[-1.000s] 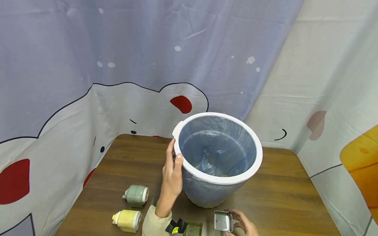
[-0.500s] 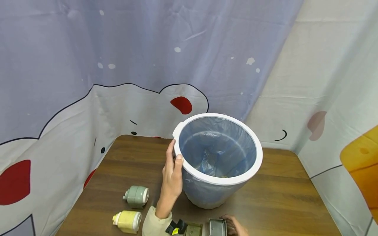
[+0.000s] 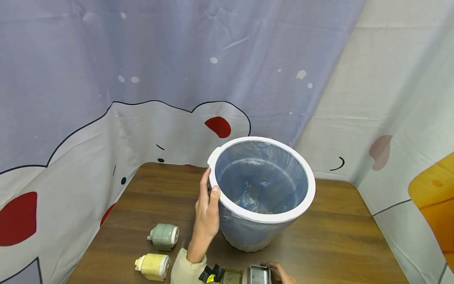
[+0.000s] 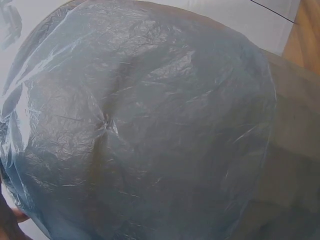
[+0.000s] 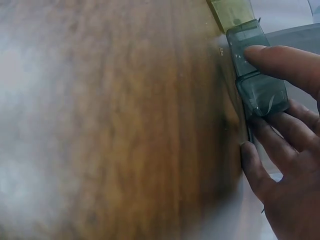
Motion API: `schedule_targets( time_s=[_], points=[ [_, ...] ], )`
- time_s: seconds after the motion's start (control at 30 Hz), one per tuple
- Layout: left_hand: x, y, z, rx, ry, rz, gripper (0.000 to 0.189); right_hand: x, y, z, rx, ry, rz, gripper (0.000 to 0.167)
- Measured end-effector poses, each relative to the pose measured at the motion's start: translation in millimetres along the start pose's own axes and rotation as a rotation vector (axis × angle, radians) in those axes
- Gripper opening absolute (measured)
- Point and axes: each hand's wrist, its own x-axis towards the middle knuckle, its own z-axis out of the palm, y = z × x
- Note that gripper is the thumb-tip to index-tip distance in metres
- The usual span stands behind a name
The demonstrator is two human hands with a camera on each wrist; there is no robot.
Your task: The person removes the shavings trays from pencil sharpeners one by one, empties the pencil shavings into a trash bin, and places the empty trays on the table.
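Observation:
A white-rimmed trash can (image 3: 264, 217) with a bluish plastic liner stands at mid-table. My left hand (image 3: 206, 213) holds its left side, thumb at the rim and fingers along the outer wall. The liner's crinkled outside (image 4: 150, 130) fills most of the left wrist view, with a bit of fingertip (image 4: 19, 216) at lower left. In front of the can, my right hand (image 3: 279, 272) grips a small grey-green translucent box (image 3: 259, 275). The right wrist view shows the thumb (image 5: 265, 56) on one face of that box (image 5: 264, 95) and fingers on the other side.
A yellow-olive box (image 3: 232, 277) sits immediately left of the grey-green one. On the left of the wooden table (image 3: 340, 244) lie a green jar-shaped object (image 3: 163, 235) and a yellow one (image 3: 153, 266), both on their sides. A printed curtain (image 3: 170, 59) surrounds the table.
My right hand has brought the grey-green box left and nearer to me, beside the yellow-olive box. The left hand and the trash can have stayed in place.

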Motion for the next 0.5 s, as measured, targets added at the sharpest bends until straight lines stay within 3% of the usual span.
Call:
schedule_targets(
  time_s=[0.1,0.27,0.37,0.5],
  points=[
    [0.1,0.8,0.0,0.005,-0.001,-0.007,0.050,-0.7,-5.7,1.1,-0.031,0.004,0.103,0.062],
    [0.0,1.3,0.2,0.010,0.000,-0.017,0.050,0.1,-7.2,-2.1,-0.035,-0.065,0.204,0.059],
    [0.0,0.8,0.6,0.010,0.001,-0.020,0.050,2.2,-4.4,-4.6,0.006,-0.112,0.199,0.056],
    [0.0,0.8,0.5,0.012,-0.001,-0.034,0.050,5.5,2.7,-7.3,0.081,-0.163,0.122,0.053]
  ],
)
